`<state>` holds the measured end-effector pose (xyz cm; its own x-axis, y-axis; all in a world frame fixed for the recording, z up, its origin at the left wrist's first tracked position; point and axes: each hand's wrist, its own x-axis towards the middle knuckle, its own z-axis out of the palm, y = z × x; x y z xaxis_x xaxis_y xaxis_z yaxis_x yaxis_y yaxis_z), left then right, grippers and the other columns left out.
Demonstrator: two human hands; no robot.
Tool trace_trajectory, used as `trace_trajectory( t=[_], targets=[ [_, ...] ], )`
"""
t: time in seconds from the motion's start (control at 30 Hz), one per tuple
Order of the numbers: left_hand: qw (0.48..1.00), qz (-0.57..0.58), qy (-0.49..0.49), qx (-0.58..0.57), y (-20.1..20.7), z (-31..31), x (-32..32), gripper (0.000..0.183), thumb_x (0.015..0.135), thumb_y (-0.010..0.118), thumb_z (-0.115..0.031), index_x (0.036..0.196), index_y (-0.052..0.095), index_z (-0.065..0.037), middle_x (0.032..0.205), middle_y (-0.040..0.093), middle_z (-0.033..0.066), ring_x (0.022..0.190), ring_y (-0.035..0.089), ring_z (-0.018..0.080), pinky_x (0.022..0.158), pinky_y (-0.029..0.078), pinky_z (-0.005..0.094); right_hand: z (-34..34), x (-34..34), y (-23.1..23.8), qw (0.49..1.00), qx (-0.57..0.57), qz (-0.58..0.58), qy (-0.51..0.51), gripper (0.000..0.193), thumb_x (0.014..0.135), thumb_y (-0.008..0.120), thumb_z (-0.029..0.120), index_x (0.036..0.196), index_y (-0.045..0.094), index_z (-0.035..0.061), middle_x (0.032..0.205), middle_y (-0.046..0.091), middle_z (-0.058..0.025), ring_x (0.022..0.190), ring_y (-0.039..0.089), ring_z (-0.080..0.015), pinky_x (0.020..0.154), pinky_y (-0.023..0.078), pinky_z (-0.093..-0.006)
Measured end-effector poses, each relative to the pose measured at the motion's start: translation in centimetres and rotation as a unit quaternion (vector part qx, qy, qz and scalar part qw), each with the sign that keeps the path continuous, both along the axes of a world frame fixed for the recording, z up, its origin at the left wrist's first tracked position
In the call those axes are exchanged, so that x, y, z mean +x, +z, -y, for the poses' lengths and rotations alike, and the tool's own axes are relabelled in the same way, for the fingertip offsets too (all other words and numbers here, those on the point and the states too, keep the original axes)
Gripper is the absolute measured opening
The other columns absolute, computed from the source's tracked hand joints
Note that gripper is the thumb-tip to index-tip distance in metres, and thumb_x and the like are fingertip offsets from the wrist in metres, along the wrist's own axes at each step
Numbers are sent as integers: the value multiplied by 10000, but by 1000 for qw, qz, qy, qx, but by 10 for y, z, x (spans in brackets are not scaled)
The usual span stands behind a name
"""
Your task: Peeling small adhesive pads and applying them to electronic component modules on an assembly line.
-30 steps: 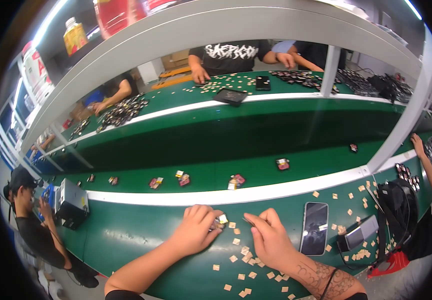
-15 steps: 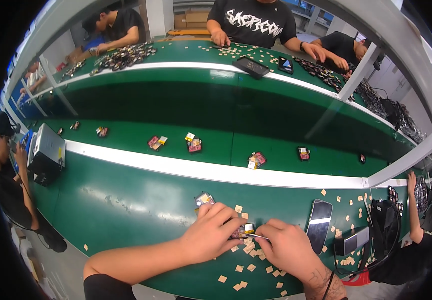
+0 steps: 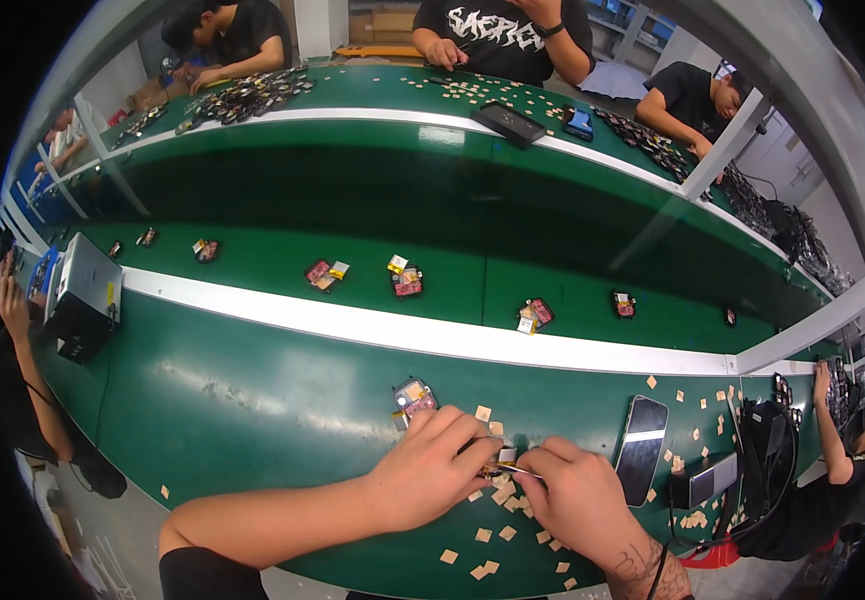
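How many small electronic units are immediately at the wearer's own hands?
2: one unit lies on the green table just beyond the left hand; the other unit is between that hand and the right hand, mostly hidden. More could be concealed beneath the hands.

On the bench, a phone lies right of a module, left of a device.

A green worktable edged by a white rail stands over grey floor.
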<state>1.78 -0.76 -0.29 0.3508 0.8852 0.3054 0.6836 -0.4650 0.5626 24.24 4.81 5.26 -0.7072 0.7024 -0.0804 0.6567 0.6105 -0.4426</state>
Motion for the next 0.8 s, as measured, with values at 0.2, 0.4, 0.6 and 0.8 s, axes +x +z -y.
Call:
trace_trajectory(
  t=[0.2, 0.4, 0.6, 0.8],
  targets=[
    [999, 6, 12, -30, -1, 1, -2, 500, 834, 861, -224, 1271, 683, -59, 1162, 594, 82, 1143, 548, 297, 980, 410, 468, -4, 4, -2, 996, 10, -78, -53, 97, 957, 742, 137, 1019, 697, 79, 902, 635, -92, 688, 691, -344, 611, 574, -437],
    [999, -13, 18, -39, -4, 2, -8, 533, 857, 880, -314, 1305, 690, -99, 1166, 607, 70, 1133, 557, 290, 1010, 400, 457, -12, 6, 0, 988, -48, -136, -60, 75, 964, 718, 83, 1026, 687, 57, 923, 657, -112, 699, 677, -344, 627, 557, -433],
    [999, -28, 14, -35, -1, 1, -10, 546, 856, 881, -319, 1318, 685, -104, 1178, 613, 65, 1137, 563, 288, 1014, 402, 456, -21, 9, -5, 984, -78, -162, 10, 138, 988, 679, 7, 1123, 704, 1, 937, 687, -135, 724, 703, -279, 667, 563, -327],
    [999, -30, 18, -37, -4, 1, -15, 562, 844, 888, -323, 1319, 681, -106, 1175, 619, 60, 1144, 572, 274, 1008, 388, 443, -17, 5, -3, 947, -268, -177, -16, 118, 1009, 663, 18, 1107, 727, 8, 941, 698, -134, 762, 698, -294, 693, 556, -360]
  ],
)
